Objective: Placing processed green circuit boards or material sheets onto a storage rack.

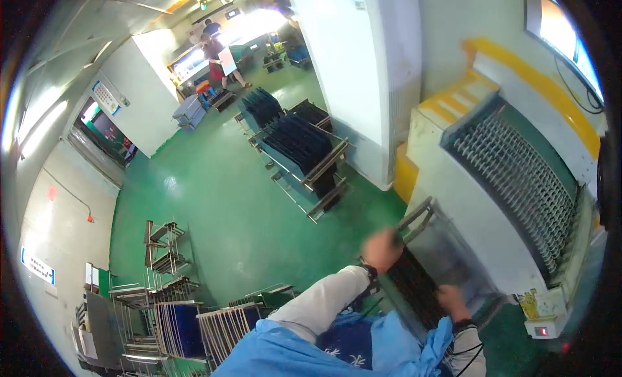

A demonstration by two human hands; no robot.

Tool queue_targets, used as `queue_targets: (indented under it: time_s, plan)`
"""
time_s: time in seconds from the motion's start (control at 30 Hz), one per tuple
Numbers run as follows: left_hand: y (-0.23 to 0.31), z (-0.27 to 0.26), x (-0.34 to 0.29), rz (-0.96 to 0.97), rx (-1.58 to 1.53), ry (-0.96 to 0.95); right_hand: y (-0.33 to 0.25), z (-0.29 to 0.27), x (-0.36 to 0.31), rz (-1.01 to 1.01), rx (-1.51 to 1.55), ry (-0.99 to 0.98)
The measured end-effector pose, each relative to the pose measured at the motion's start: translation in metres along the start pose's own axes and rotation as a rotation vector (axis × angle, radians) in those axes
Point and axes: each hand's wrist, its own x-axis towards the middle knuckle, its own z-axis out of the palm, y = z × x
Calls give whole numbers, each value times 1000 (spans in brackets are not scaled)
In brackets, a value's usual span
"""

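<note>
A metal rack (414,215) stands close in front of me, holding a row of dark thin panels (418,281). At the far end of that row is my left hand (382,250), smeared by motion so its fingers do not show clearly. My right hand (451,300) is by the nearer right side of the same panels, fingers toward their edges. Whether it grips one is too blurred to make out. Light sleeves cover both forearms, and a blue apron (291,344) covers my front.
Right of the rack stands a machine with a bed of rollers (512,182). Racks of dark panels (298,143) stand ahead near a white pillar (353,66). Several metal racks (168,247) crowd the lower left. Far off, a person (214,53) carries a pale sheet (227,61).
</note>
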Motion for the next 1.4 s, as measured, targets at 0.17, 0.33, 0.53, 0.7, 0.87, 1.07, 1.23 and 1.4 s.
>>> queue_targets:
  time_s: [0.17, 0.33, 0.53, 0.7, 0.87, 1.07, 1.23, 1.4]
  plan:
    - [3, -4, 0, 193, 65, 16, 33, 14, 6, -150, -81, 97]
    - [20, 6, -18, 516, -18, -235, 28, 16, 10, -35, -99, 30]
    - [27, 9, -48, 621, -59, -248, -45, -28, -30, 28, -93, 130]
    - [12, 8, -47, 648, -27, -271, -92, -81, -48, -25, -158, 201]
    - [7, 4, -39, 720, -85, -190, -130, -179, -109, 33, -87, 369]
    - [19, 3, -29, 657, -48, -271, -98, -259, -165, 115, 555, 966]
    - [21, 5, -36, 605, 17, -285, -65, -278, -168, 250, -261, 1215]
    - [27, 6, -33, 629, 42, -278, -25, -258, -85, -61, 1336, 866]
